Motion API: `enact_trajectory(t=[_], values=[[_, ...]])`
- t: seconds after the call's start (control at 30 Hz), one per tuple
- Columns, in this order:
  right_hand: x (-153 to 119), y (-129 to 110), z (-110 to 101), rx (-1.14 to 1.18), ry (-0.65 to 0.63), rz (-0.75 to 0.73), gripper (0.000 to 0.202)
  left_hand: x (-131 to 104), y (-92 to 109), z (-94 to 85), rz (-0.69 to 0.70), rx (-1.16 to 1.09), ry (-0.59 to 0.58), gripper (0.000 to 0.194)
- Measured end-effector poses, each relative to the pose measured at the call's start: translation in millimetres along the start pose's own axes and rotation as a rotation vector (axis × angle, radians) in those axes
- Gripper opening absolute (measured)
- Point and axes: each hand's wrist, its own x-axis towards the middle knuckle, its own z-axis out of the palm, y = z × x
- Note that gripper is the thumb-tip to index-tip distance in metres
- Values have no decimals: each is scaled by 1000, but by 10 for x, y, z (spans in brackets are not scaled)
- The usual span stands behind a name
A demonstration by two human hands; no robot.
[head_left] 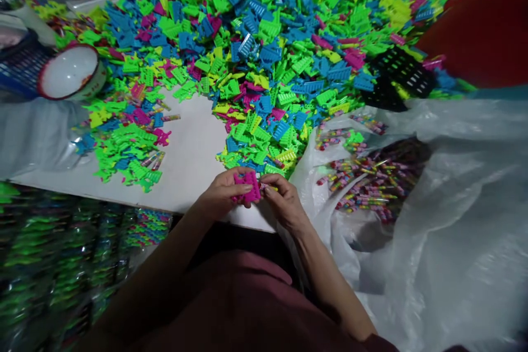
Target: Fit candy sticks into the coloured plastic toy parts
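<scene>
Near the table's front edge, my left hand (223, 193) grips a pink plastic piece (248, 187) between thumb and fingers. Close beside it on the right, my right hand (285, 202) pinches a small, narrow wrapped tube (263, 186), whose end meets the right side of the pink piece. My fingers cover part of both items. Beyond my hands rises a big heap of green, blue, yellow and pink plastic pieces (264, 66). A smaller pile of such pieces (127, 151) lies to the left on the white tabletop (190, 148).
On the right, an open clear plastic bag (445, 187) holds many wrapped tubes (371, 181). A black slotted basket (400, 77) and a red rounded object (478, 38) are at the back right. A white bowl (69, 72) and blue basket (25, 63) stand left. Filled packs (61, 253) lie lower left.
</scene>
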Motion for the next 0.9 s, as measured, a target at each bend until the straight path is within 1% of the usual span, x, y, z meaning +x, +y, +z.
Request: enact_trajectory(t=[0.07,0.2,0.3,0.4,0.53,0.6,0.73,0.9], values=[[-1,23,3,-16,-14,-20,35,-8,-16,-21,-21,15,-4,52],[-7,-1,-3,-79,-30,-78,33,-25,-37,-60,-51,36,-22,47],[-25,-9,7,-111,4,-141,27,-26,-59,-59,-73,0,-26,43],[-52,28,29,-132,40,-162,23,-21,-78,-37,-104,-52,-46,40],[-72,95,56,41,38,-167,27,-22,-68,-9,-86,-76,-29,39],[-67,94,64,78,31,-172,26,-25,-55,-10,-59,-56,-13,39],[-39,42,62,-96,36,-185,22,-26,-62,-45,-21,14,-27,42],[-60,23,38,-268,-1,-101,26,-31,-88,-67,-49,34,-27,40]])
